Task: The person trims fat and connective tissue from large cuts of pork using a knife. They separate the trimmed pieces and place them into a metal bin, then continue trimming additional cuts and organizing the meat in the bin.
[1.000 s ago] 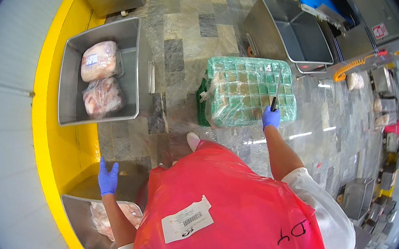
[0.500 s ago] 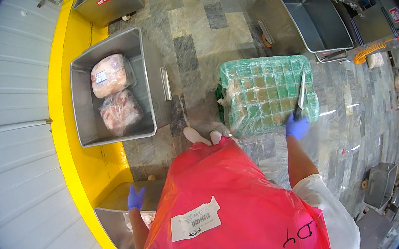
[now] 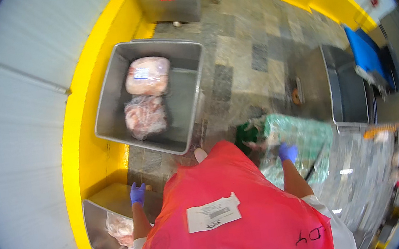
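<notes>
My left hand (image 3: 137, 193), in a blue-violet glove, hangs in the air at the lower left with fingers apart, holding nothing. It is above a metal tub (image 3: 108, 195) with wrapped meat (image 3: 120, 228) in it. My right hand (image 3: 288, 153), gloved alike, is over a green crate (image 3: 323, 134) covered in clear plastic wrap; motion blurs its fingers, and I cannot tell if they touch the wrap. The knife (image 3: 313, 168) lies on the crate to the right of that hand, apart from it. Bunched wrap (image 3: 263, 139) shows at the crate's left side.
Two bagged meat blocks, one labelled (image 3: 147, 76) and one plain (image 3: 144, 116), sit in a large metal tub (image 3: 196, 95) ahead left. Another tub (image 3: 329, 88) stands at right, beside a blue panel (image 3: 365, 54). A yellow curb (image 3: 87, 123) runs along the left wall.
My right hand has let go of the knife and moved left over the crate. The view has turned, so the tubs and the crate appear shifted. My left hand stays low at the left.
</notes>
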Motion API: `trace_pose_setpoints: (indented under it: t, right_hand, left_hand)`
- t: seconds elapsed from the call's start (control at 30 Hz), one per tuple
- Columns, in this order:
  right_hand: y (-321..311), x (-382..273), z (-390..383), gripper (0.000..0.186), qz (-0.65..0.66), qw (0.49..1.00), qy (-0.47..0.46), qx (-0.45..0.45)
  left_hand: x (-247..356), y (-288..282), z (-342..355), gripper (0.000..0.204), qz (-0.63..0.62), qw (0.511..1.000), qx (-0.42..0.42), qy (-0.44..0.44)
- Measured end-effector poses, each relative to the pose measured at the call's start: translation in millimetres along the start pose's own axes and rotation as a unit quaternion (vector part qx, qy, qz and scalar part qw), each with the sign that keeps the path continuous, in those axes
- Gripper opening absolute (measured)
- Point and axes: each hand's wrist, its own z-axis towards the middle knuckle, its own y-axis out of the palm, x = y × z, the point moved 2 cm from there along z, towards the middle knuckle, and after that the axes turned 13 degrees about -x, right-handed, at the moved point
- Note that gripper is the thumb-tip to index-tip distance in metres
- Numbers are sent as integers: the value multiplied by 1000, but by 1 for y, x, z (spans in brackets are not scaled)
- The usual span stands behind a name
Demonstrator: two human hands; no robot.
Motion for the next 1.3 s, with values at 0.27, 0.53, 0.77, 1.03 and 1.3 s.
trace_pose_setpoints:
  t: [0.27,0.53,0.77,1.03,1.3]
  right_hand:
    - [-81,-64,58,67,-77,995,64,26]
    - [-108,-366,200,58,-187,939,-252,144]
    - [-27,-718,218,64,-321,745,-581,56]
    - [76,-936,50,65,-356,584,-713,-157]
    - [158,-935,-71,61,-423,329,-764,-358]
  left_hand:
    - [-33,57,11,79,-97,989,74,-87]
    - [-8,148,-54,88,-161,934,147,-283]
    - [188,270,-138,83,-345,807,227,-423]
    - [405,436,-184,76,-401,522,428,-619]
    - [548,555,-151,82,-380,342,415,-753]
